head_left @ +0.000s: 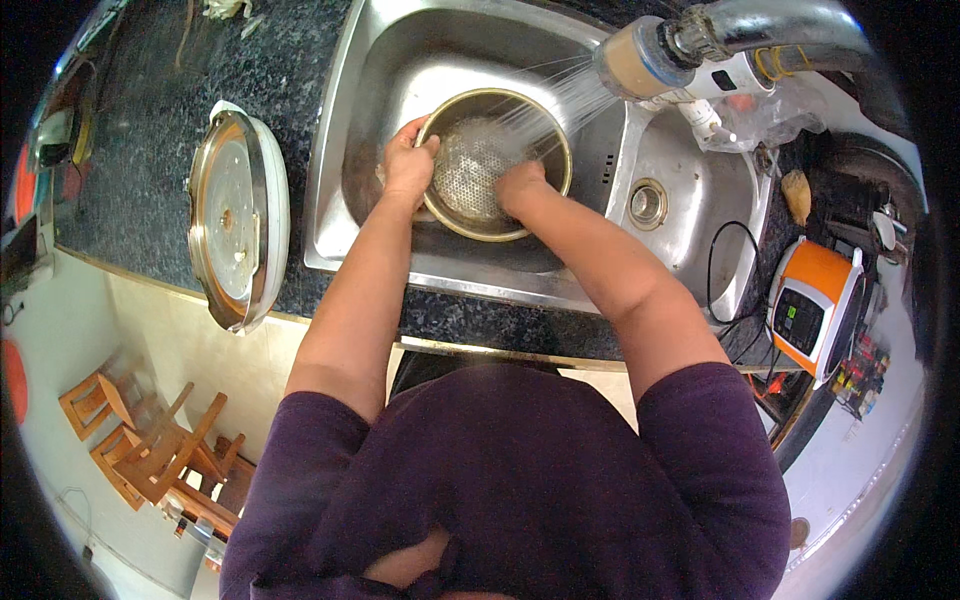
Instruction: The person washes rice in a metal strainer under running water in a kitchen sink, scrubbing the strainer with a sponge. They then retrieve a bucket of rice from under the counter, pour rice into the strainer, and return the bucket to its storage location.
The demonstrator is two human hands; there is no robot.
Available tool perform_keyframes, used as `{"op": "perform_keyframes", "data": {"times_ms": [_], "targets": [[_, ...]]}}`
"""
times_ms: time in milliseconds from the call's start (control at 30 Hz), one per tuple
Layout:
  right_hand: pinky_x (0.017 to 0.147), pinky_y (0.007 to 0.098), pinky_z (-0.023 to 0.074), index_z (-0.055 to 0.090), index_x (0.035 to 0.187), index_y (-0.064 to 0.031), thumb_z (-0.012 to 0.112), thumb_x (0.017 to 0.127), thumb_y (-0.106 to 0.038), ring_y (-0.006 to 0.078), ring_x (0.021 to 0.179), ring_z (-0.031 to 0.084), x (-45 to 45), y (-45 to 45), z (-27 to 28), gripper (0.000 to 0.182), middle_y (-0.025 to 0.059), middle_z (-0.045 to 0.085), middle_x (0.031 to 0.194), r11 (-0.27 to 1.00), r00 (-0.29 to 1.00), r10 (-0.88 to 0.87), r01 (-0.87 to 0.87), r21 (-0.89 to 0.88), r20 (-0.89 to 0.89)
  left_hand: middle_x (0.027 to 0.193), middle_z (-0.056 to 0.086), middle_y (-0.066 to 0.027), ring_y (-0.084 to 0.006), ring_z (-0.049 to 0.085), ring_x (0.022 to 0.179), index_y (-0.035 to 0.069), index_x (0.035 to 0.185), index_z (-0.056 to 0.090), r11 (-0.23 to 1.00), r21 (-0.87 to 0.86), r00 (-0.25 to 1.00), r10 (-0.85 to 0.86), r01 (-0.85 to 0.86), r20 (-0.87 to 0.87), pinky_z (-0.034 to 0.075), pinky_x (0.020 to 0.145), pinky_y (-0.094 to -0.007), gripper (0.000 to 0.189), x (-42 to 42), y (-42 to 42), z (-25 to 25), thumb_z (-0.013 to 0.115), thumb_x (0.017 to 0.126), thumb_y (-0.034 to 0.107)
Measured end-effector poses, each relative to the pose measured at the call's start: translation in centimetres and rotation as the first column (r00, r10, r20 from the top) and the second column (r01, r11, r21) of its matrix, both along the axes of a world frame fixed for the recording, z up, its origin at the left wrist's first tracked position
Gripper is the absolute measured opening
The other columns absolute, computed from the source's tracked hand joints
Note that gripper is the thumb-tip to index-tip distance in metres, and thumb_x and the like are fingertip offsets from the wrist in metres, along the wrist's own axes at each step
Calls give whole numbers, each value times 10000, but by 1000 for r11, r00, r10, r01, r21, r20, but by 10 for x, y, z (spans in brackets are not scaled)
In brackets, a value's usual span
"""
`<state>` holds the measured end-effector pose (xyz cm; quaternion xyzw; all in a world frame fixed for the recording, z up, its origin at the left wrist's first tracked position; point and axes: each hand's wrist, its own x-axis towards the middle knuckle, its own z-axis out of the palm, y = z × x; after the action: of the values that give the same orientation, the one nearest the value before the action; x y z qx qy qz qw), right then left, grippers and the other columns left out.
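A round metal pot (564,161) with a dimpled-looking bottom is in the large basin of a stainless steel sink (375,97). My left hand (409,163) grips its left rim, thumb over the edge. Inside the pot, toward its right side, is my right hand (523,187); its fingers are hidden, so I cannot tell whether they hold anything. From a faucet spray head (637,60) at the upper right, water streams down into the pot.
A large pressure-cooker-type lid (234,217) rests on the dark speckled counter (135,172) left of the sink. To the right are a small basin with a drain (646,204), a clear plastic bag (787,109), a black cable (711,262) and an orange-and-white appliance (814,300).
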<state>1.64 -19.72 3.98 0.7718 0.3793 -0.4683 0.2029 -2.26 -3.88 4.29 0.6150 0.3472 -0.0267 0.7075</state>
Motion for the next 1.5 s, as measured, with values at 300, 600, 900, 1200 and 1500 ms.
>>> {"op": "perform_keyframes", "data": {"times_ms": [300, 600, 900, 1200, 1500], "targets": [[827, 426, 492, 675, 926, 17, 668, 733, -206, 377, 922, 630, 2, 57, -84, 296, 240, 651, 975, 338, 511, -830, 779, 528, -222, 1000, 643, -39, -137, 581, 863, 48, 1179, 571, 996, -84, 998, -42, 38, -51, 482, 793, -305, 261, 1, -4, -11, 548, 920, 73], [781, 369, 482, 638, 955, 56, 673, 804, -213, 277, 871, 634, 19, 34, -85, 311, 163, 670, 951, -374, -119, -919, 566, 735, -376, 1023, 645, -45, -130, 582, 874, 35, 1218, 570, 992, -104, 996, -78, 73, -41, 470, 798, -281, 317, 1, -20, -6, 589, 909, 106], [712, 412, 490, 654, 954, -55, 673, 777, -210, 326, 781, 643, 23, 41, 30, 237, 193, 658, 841, -71, 331, -884, 601, 796, -329, 1213, 556, -91, -199, 502, 1109, 95, 1308, 504, 989, -128, 978, -98, 75, -185, 402, 960, -338, 513, 4, -8, -6, 442, 963, 469], [792, 462, 494, 646, 1014, -46, 556, 822, -123, 363, 906, 624, 44, 40, 41, 226, 208, 615, 972, 583, 738, -640, 283, 761, 216, 1100, 622, -62, -157, 586, 977, 71, 1273, 535, 985, -99, 988, -137, 144, 69, 457, 853, -261, 576, -1, -17, -24, 439, 749, -146], [768, 446, 512, 648, 884, -40, 559, 765, -97, 362, 834, 637, 51, 36, 36, 159, 196, 622, 928, 576, 626, -721, 302, 760, 298, 960, 680, -124, -185, 633, 873, 69, 1154, 630, 981, 187, 995, -70, 56, 72, 478, 797, -270, 518, -2, -18, -30, 429, 716, -121]]}}
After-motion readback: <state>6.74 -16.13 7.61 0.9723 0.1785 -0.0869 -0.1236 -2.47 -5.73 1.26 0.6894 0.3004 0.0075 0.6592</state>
